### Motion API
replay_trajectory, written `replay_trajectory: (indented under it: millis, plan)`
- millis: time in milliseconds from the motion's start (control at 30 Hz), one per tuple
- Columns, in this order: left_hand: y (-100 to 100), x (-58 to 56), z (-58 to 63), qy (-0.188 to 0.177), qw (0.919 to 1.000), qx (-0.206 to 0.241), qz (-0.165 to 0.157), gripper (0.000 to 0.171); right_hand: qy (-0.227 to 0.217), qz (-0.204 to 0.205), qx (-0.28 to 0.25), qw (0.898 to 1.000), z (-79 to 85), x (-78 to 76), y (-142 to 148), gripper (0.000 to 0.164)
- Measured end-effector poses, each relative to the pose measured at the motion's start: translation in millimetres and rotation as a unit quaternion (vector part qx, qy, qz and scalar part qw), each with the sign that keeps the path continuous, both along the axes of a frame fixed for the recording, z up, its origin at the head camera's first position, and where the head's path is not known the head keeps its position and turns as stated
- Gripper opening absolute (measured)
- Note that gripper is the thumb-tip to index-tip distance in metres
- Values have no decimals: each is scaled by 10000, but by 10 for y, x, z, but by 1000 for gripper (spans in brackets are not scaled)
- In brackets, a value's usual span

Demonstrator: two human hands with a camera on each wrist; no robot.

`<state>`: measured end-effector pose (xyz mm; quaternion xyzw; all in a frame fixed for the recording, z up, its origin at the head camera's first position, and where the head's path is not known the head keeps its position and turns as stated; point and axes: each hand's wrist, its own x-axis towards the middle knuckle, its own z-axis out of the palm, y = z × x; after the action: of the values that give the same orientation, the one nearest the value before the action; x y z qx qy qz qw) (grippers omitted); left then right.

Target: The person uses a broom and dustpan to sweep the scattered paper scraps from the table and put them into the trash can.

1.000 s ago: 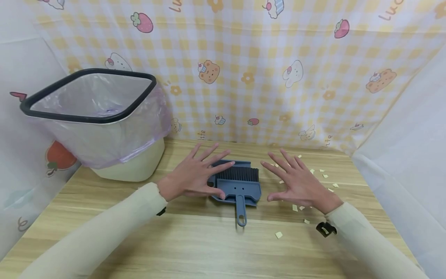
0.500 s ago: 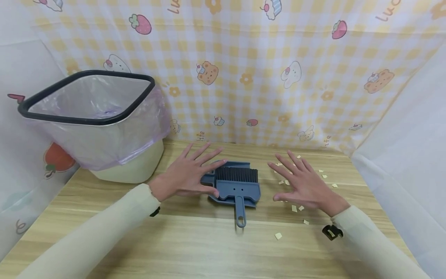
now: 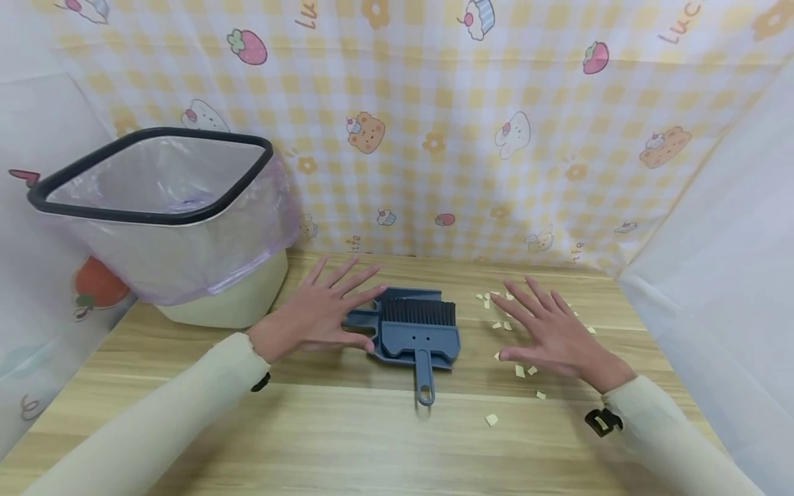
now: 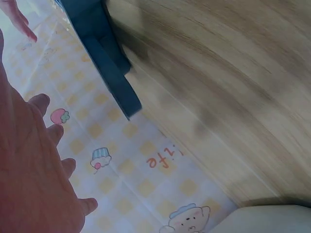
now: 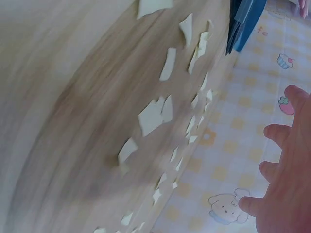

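In the head view a blue hand brush (image 3: 422, 337) with dark bristles lies on top of a blue dustpan (image 3: 362, 318) in the middle of the table. My left hand (image 3: 316, 310) hovers at the dustpan's left side with its fingers spread, holding nothing. My right hand (image 3: 555, 334), also spread and holding nothing, is over small pale yellow paper scraps (image 3: 520, 371) to the right of the brush. Part of the scatter is hidden under that hand. The right wrist view shows more torn scraps (image 5: 154, 116) on the wood, below the hand.
A pale bin (image 3: 229, 296) with a black rim and a translucent purple liner stands at the back left of the wooden table (image 3: 347, 441). Behind it hangs a yellow checked curtain (image 3: 409, 89). White cloth (image 3: 732, 275) borders the right side.
My hands have moved apart, the left one leftward and the right one rightward. More of the dustpan's handle and of the scraps shows. The brush and dustpan lie as before.
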<state>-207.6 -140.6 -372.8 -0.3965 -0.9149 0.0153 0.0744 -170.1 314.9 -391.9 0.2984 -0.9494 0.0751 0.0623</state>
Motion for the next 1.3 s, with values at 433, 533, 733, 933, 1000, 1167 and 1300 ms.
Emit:
replay_trajectory:
  millis: [433,533,733,933,1000,1167,1300]
  plan:
    - [-174,2,12,-349,9987,235,282,112,110,-104,-161,9998,-44,46,203,92]
    - [-215,-10,-16,-336,9986,276,296,114,89,-168,-228,9996,-70,58,248,91]
    - [-269,-40,-42,-521,9972,316,423,108,-22,-254,-336,9991,-116,49,312,92]
    - [-253,-64,-39,-1104,9907,394,696,117,-180,-202,-598,9978,-145,-16,306,87]
    - [-229,-72,-44,-1327,9872,469,756,122,-263,-193,-721,9969,-141,-42,279,85]
    - [-143,-92,-62,-1762,9791,588,830,131,-542,-124,-969,9937,-139,-119,146,84]
    - [-53,-99,-84,-1905,9754,672,878,124,-675,16,-1052,9922,-111,-173,-11,84]
